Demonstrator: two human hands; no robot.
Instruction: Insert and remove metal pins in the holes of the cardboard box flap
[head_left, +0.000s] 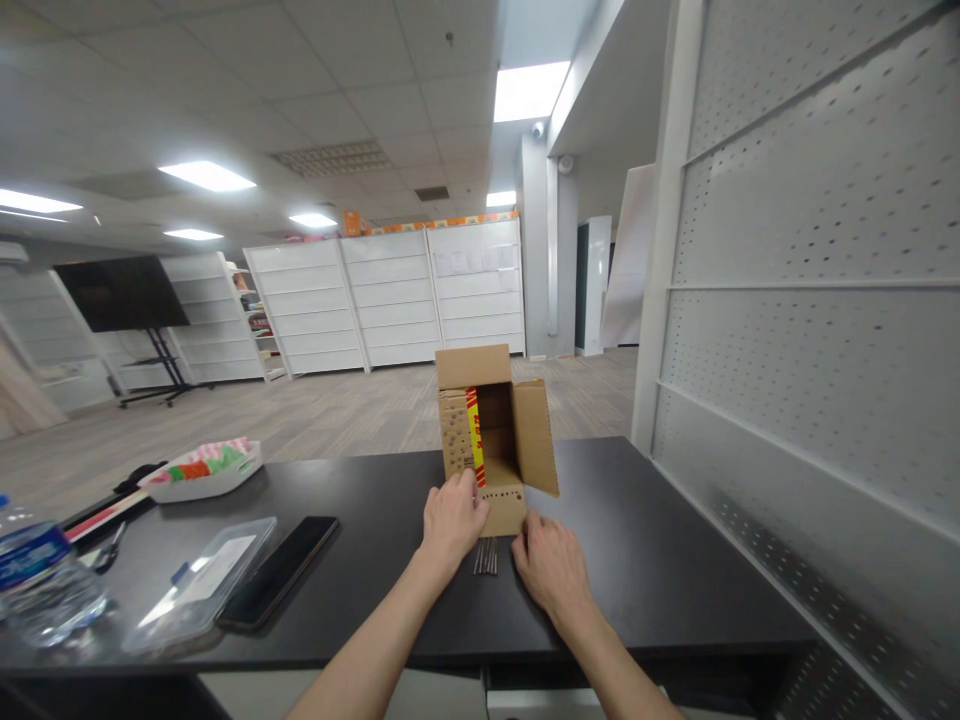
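Observation:
A cardboard box (499, 430) stands on the black table with its open side toward me and its flaps spread. Small dark holes or dots mark its left flap (455, 430), and a row of them crosses the lower front flap (502, 512). A strip of red-and-yellow tape runs down the left flap's edge. My left hand (454, 518) is closed at the lower left of the opening; whatever its fingertips pinch is hidden. My right hand (553, 562) has its fingers curled at the front flap's right corner. Several thin metal nails or screws (486, 557) lie between my hands.
Left on the table (360, 580) are a black phone (281, 572), a clear plastic case (206, 585), a water bottle (41, 570) and a white tray (202, 485) of colourful packets. A perforated white panel (810, 350) rises along the right side. White shelving stands farther back.

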